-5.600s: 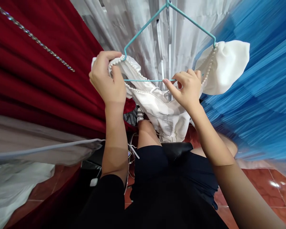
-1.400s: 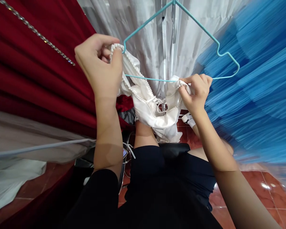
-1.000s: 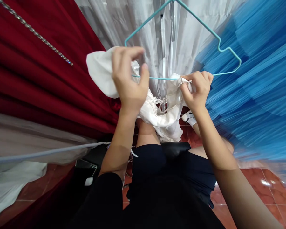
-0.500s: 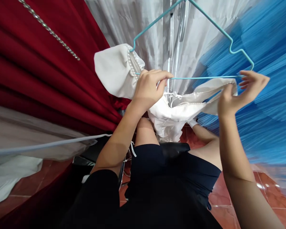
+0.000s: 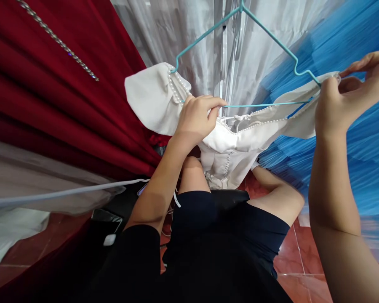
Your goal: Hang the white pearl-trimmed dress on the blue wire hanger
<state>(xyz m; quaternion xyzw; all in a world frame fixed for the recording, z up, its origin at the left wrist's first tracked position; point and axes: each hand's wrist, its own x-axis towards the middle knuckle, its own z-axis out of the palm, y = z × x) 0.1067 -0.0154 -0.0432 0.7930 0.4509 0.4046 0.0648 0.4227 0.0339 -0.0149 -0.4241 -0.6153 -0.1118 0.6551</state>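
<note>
A white dress (image 5: 249,143) with pearl trim hangs across a light-blue hanger (image 5: 268,37). Its left sleeve part (image 5: 148,99) sits around the hanger's left end. My left hand (image 5: 198,118) is closed on the hanger's bottom bar beside that sleeve, thumb and fingers pinched together. At the hanger's right end, my right hand (image 5: 350,92) pinches the pearl-edged strap of the dress between thumb and fingers. The strap is stretched over the hanger's right corner, and the bodice sags between my hands over my knees.
Red fabric (image 5: 66,105) with a beaded strand hangs at the left, blue tulle (image 5: 360,168) at the right. Behind the hanger are whitish drapes (image 5: 177,29) and a metal post. A white rod (image 5: 66,192) juts in from the left. Red tiles (image 5: 303,252) cover the floor.
My right hand has moved right and up, drawing the strap outward over the hanger's right end. The bodice is spread wider. My left hand has barely moved.
</note>
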